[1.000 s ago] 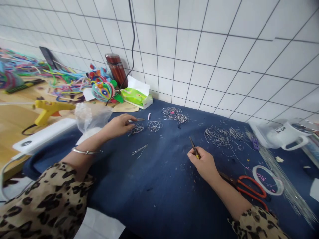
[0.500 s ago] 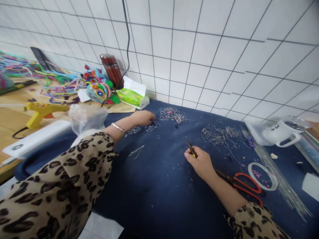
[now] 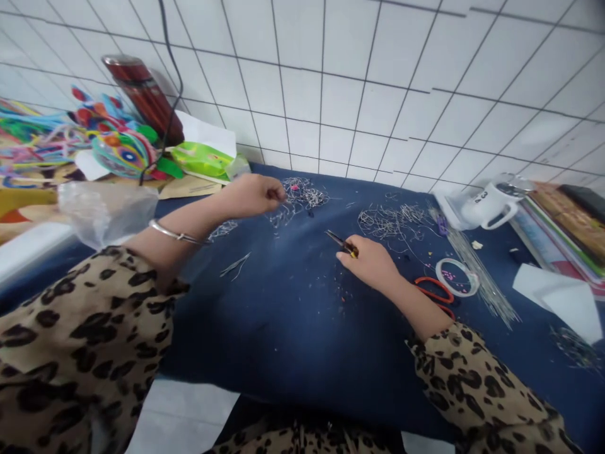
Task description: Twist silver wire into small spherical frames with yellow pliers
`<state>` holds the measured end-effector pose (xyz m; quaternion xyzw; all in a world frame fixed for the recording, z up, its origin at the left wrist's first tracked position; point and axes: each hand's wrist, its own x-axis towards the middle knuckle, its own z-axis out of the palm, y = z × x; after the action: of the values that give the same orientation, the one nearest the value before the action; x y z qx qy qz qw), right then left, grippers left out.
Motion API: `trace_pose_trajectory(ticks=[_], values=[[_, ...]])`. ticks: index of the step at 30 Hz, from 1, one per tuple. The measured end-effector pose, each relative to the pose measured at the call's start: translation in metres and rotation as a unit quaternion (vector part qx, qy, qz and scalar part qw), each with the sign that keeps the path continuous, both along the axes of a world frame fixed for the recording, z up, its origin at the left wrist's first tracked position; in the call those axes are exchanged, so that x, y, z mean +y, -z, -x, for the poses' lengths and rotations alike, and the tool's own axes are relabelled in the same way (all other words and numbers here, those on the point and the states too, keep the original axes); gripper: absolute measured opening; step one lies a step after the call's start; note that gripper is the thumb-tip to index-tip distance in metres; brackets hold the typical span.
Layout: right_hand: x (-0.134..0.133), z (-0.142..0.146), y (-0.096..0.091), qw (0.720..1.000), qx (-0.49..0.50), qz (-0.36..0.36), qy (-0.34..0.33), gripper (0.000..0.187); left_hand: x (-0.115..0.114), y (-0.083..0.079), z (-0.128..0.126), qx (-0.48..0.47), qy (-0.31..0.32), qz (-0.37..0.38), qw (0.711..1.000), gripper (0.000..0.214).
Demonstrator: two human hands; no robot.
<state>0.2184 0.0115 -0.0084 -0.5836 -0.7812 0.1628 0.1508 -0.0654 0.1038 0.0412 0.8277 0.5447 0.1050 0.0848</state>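
My left hand (image 3: pixel 250 194) reaches across the blue cloth (image 3: pixel 293 315) with its fingers curled into a pinch at the near edge of a tangle of thin silver wire pieces (image 3: pixel 302 192); what the fingertips hold is too small to make out. My right hand (image 3: pixel 371 261) rests on the cloth, closed around small pliers (image 3: pixel 341 241) with yellow grips, their tip pointing up and left. A second heap of wire bits (image 3: pixel 390 221) lies just beyond the right hand. Loose wire shapes (image 3: pixel 222 230) lie under my left forearm.
Red-handled scissors (image 3: pixel 432 293) and a tape roll (image 3: pixel 456 277) lie to the right, beside a bundle of straight wires (image 3: pixel 477 274). A white mug (image 3: pixel 489 205), a dark red flask (image 3: pixel 144 94), a green tissue pack (image 3: pixel 203 161), a plastic bag (image 3: pixel 106 208) and colourful craft pieces (image 3: pixel 118 148) line the back.
My left hand moved right from the wire balls to the wire tangle and curled shut. The right hand kept hold of the pliers. The view shifted, sliding everything leftward.
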Motion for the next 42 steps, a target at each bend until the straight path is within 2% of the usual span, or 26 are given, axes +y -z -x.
trace_pose_trajectory(ticks=[3, 6, 9, 12, 16, 21, 23, 30, 37, 42], values=[[-0.006, -0.008, 0.000, 0.993, -0.111, -0.038, 0.024, 0.031, -0.037, 0.002, -0.032, -0.052, 0.068, 0.034, 0.996, 0.023], [-0.018, -0.009, 0.004, 0.981, -0.173, -0.081, 0.015, 0.032, -0.068, 0.023, -0.062, -0.057, 0.134, 0.061, 0.987, 0.019], [-0.027, -0.006, 0.006, 0.976, -0.183, -0.120, -0.010, 0.029, -0.081, 0.045, -0.076, -0.062, 0.160, 0.066, 0.983, 0.017], [-0.034, -0.002, 0.003, 0.977, -0.148, -0.149, -0.030, 0.023, -0.082, 0.053, -0.074, -0.110, 0.182, 0.061, 0.975, 0.018], [-0.041, 0.004, 0.003, 0.983, -0.080, -0.153, -0.056, 0.014, -0.083, 0.051, -0.059, -0.154, 0.149, 0.065, 0.975, 0.018], [-0.046, 0.012, 0.020, 0.988, -0.007, -0.127, -0.083, 0.015, -0.090, 0.056, -0.046, -0.170, 0.118, 0.110, 0.972, 0.013], [-0.046, 0.014, 0.027, 0.987, 0.000, -0.131, -0.094, 0.016, -0.092, 0.060, -0.045, -0.168, 0.113, 0.136, 0.970, 0.012], [-0.043, 0.021, 0.033, 0.989, -0.015, -0.119, -0.090, 0.025, -0.098, 0.070, -0.051, -0.168, 0.067, 0.131, 0.975, 0.007], [-0.045, 0.026, 0.030, 0.995, 0.063, -0.075, -0.036, 0.025, -0.106, 0.070, -0.061, -0.238, 0.051, 0.178, 0.953, 0.013], [-0.049, 0.029, 0.025, 0.987, 0.158, -0.040, 0.009, 0.025, -0.110, 0.069, -0.067, -0.258, 0.027, 0.138, 0.956, 0.020]])
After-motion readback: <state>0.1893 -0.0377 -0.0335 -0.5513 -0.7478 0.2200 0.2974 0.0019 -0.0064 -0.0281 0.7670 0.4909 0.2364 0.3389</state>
